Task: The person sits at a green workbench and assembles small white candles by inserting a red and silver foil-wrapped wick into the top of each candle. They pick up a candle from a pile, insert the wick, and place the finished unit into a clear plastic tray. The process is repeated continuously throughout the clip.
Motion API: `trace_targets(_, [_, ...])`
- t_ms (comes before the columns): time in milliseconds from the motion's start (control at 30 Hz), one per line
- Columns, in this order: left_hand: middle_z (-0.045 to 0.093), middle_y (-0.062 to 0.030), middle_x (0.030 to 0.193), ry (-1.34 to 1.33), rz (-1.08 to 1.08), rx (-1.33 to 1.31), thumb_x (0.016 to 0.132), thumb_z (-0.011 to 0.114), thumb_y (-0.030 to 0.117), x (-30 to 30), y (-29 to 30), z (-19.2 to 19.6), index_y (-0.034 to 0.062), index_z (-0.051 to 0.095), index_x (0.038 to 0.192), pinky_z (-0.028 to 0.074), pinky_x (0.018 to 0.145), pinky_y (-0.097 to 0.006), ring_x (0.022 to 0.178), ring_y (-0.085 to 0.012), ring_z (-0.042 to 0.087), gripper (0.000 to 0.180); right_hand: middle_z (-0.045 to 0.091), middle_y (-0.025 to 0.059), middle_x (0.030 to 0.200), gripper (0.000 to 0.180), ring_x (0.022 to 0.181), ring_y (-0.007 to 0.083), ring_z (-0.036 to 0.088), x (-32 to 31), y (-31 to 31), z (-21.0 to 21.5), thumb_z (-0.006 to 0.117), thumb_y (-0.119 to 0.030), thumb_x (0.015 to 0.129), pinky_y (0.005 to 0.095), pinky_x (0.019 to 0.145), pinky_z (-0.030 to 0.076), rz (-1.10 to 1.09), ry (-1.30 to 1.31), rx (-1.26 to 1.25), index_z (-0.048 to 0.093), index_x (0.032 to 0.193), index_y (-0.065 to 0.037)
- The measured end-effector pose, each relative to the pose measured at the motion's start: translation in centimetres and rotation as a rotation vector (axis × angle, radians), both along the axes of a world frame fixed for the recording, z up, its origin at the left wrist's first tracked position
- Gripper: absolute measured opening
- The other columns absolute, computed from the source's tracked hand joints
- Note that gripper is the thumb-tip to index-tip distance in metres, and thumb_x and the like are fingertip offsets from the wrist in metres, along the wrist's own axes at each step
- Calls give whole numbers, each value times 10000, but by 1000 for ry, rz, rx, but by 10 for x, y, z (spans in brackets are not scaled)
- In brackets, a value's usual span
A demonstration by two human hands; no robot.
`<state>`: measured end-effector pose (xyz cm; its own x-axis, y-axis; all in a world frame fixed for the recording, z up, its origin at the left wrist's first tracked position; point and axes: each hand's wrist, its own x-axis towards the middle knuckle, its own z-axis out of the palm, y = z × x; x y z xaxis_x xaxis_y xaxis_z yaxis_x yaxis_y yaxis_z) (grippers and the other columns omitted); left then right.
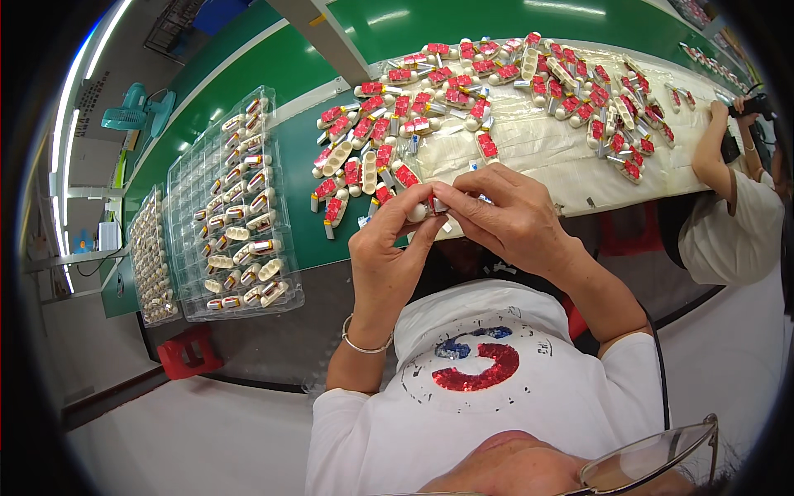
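My left hand (387, 238) and my right hand (514, 217) meet in front of my chest, above the near edge of the table. Between their fingertips is a small cream-coloured piece (419, 213) with a bit of red, mostly hidden by the fingers. The left thumb and fingers pinch its rounded end, while the right thumb and fingers close on its other side. Just beyond my hands lie loose cream pieces with red labels (405, 175) and silvery ends. Some show their hollowed side, such as a cream piece (337, 159) on the left of the heap.
A clear compartment tray (186, 178), partly filled with similar pieces, lies to the left; a fuller tray (154, 264) is beyond it. More pieces cover the whitish sheet (529, 157) on the green table (294, 211). A metal post (327, 37) rises behind. Another person (728, 223) is at the right.
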<state>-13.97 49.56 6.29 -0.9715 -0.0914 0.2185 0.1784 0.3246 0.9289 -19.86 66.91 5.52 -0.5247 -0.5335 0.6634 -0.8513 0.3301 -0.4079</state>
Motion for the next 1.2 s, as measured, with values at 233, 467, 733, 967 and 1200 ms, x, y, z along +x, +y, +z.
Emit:
trace_targets(233, [680,-69,1025,-85,-35,30,827,698,-39,2,-3,-1,-21,645,1154,555,828,-239,925,-113,652,331,618,53,937,386,840,210,621,4,1,-3,670,-38,723,305,668,530,18,6,9,635,1106,-14])
trace_targets(467, [694,-85,996,-143,-53,184,809,719,-17,1,-1,-8,-18,651,1151,565,771,-248,884,-101,650,349,616,54,968,369,874,211,612,3,3,-8,644,-65,749,314,671,535,25,29,67,636,1113,-10])
trace_targets(733, [683,-136,1002,-192,-47,514,913,639,96,-8,-1,-12,-60,640,1083,581,777,-265,875,-168,686,231,603,87,1021,415,888,204,612,5,1,-11,721,-61,801,293,732,531,69,-352,-247,627,1204,-41])
trace_targets(967, [676,-159,1017,-170,70,630,942,601,123,-9,2,-12,-68,630,1096,604,784,-304,892,-207,692,247,616,92,997,239,892,185,617,12,-1,-15,721,-102,830,298,767,524,40,-604,-523,635,1037,-19])
trace_targets(1200, [676,-154,1022,-141,54,577,934,621,145,-6,1,-13,-65,646,1078,602,774,-291,888,-194,688,256,620,88,992,160,908,181,624,11,-4,-11,724,-78,816,288,780,513,26,-551,-472,627,929,-19])
